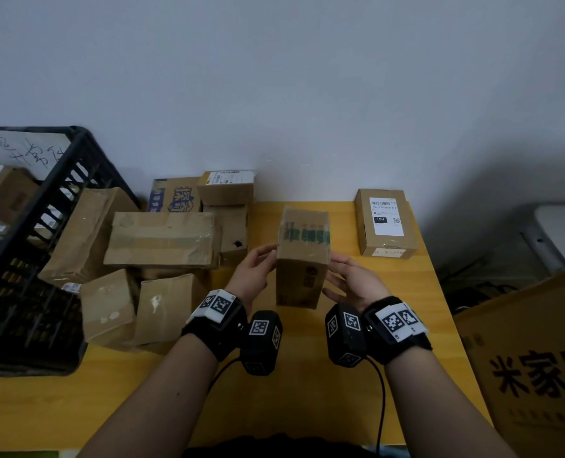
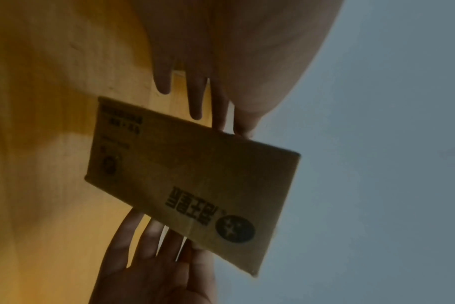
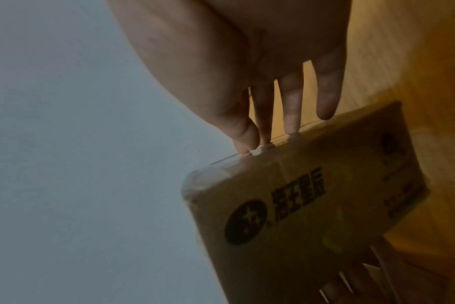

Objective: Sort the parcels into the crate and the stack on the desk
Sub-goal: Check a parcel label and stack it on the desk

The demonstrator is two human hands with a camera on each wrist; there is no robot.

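Observation:
A brown cardboard parcel [image 1: 302, 259] with green tape across its top stands tilted over the middle of the yellow desk [image 1: 274, 391]. My left hand [image 1: 254, 271] touches its left side and my right hand [image 1: 350, 280] its right side, each with straight fingers. In the left wrist view, the left hand's fingertips [image 2: 218, 125] meet the edge of the parcel [image 2: 190, 181]. In the right wrist view, the right hand's fingertips [image 3: 291, 129] meet the taped edge of the parcel [image 3: 312, 205]. Whether its lower end rests on the desk, I cannot tell. A black crate [image 1: 59, 193] stands at the left. A labelled parcel [image 1: 386, 223] lies at the back right.
A pile of several brown parcels [image 1: 162, 239] lies between the crate and my hands. Parcels also sit inside the crate. A large printed carton [image 1: 538, 358] stands off the desk's right edge. A grey wall runs behind the desk.

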